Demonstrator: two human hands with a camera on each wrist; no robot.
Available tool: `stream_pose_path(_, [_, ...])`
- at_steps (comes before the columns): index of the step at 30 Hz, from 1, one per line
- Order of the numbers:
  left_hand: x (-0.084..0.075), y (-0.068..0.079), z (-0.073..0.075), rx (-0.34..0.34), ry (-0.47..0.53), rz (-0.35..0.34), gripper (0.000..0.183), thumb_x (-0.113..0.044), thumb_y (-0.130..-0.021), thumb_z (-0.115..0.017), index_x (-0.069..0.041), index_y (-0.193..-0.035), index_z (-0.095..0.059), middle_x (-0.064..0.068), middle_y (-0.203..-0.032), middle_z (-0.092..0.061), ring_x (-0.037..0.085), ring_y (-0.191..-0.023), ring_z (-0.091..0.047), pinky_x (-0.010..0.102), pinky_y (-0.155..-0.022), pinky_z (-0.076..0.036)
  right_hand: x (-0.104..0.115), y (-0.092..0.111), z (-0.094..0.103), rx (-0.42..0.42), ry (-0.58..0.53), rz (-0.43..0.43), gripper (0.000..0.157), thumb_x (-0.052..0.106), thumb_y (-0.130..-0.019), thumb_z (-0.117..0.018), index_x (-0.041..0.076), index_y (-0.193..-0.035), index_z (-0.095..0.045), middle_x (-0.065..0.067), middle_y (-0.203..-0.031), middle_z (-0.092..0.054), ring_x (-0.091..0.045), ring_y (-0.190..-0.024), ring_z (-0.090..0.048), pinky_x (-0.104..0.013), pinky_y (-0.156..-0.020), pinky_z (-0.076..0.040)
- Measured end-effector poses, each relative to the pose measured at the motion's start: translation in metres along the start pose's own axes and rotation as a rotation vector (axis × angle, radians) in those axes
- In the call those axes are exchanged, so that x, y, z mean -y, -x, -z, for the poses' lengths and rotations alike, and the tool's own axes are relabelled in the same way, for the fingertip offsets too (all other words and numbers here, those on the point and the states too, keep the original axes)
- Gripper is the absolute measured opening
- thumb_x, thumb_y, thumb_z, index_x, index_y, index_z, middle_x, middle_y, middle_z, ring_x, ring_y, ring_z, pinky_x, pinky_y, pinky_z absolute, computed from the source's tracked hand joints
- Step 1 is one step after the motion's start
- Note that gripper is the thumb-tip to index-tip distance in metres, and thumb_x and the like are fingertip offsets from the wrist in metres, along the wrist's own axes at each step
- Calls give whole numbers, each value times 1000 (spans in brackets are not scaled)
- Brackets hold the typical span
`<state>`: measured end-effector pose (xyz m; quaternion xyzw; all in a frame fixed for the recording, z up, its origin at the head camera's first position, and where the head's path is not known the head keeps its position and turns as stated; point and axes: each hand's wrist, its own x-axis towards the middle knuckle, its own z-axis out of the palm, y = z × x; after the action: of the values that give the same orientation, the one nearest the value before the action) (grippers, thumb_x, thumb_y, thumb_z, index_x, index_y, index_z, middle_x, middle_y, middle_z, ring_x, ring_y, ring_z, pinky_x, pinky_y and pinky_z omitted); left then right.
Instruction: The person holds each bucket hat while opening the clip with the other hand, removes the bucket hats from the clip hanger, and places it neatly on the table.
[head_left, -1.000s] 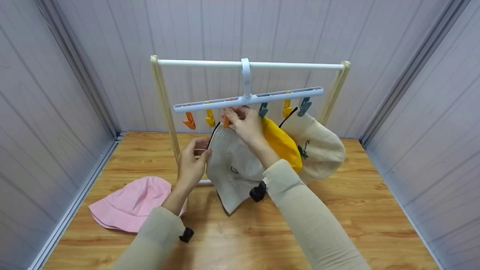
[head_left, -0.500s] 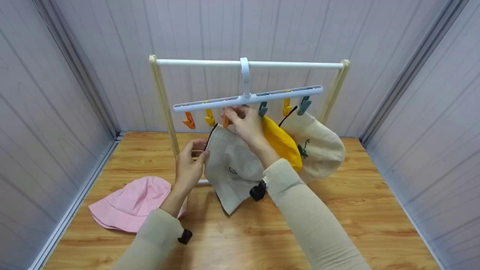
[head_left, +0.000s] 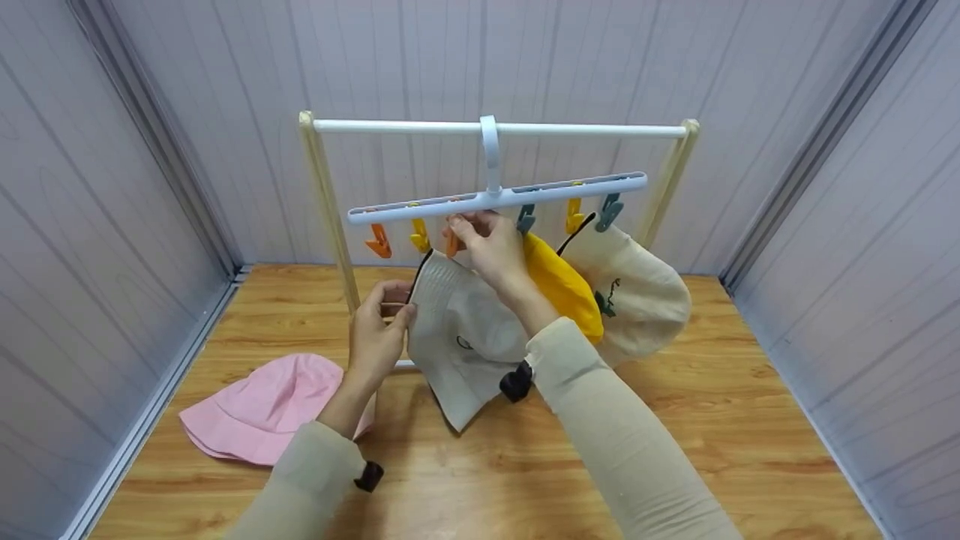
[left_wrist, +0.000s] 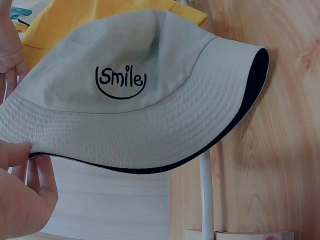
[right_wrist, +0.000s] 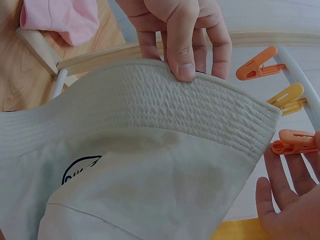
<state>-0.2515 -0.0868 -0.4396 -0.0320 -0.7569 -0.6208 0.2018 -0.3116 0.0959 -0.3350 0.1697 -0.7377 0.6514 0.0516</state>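
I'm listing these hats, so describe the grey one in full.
The grey hat is a soft-looking fabric bucket hat with a stitched brim, dark edging and underside, and black "Smile" lettering over a curved line. It is held tilted below the hanger, beside the yellow hat; the left hand pinches its brim edge. The right hand pinches an orange clip near its upper corner; whether the clip touches it can't be told.

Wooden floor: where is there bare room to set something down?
Bare floor: between left sleeve and right sleeve, and between right sleeve and right wall. Crowded: below the hanger, with gray hat, yellow hat, left hand, right hand.
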Motion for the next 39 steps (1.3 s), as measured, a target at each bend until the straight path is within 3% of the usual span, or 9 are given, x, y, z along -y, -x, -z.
stream_pose_path(14, [2,1,4,4,4,11,28,9,-97,-69,-3,-122,-70,15,-110,-71,26,-95,-67,22,-79,-55,2,-1,0,-9,41,11,20,21,-110,-62,6,-117,-72,-8,-102,-72,-21,-97,-67,-32,-95,-59])
stream_pose_path(39, [2,3,5,5,18,22,26,6,-99,-68,-3,-123,-69,15,-112,-70,27,-97,-66,22,-80,-55,2,-1,0,-6,68,15,28,23,-109,-63,1,-124,-71,-9,-107,-75,-22,-102,-69,-33,-97,-59])
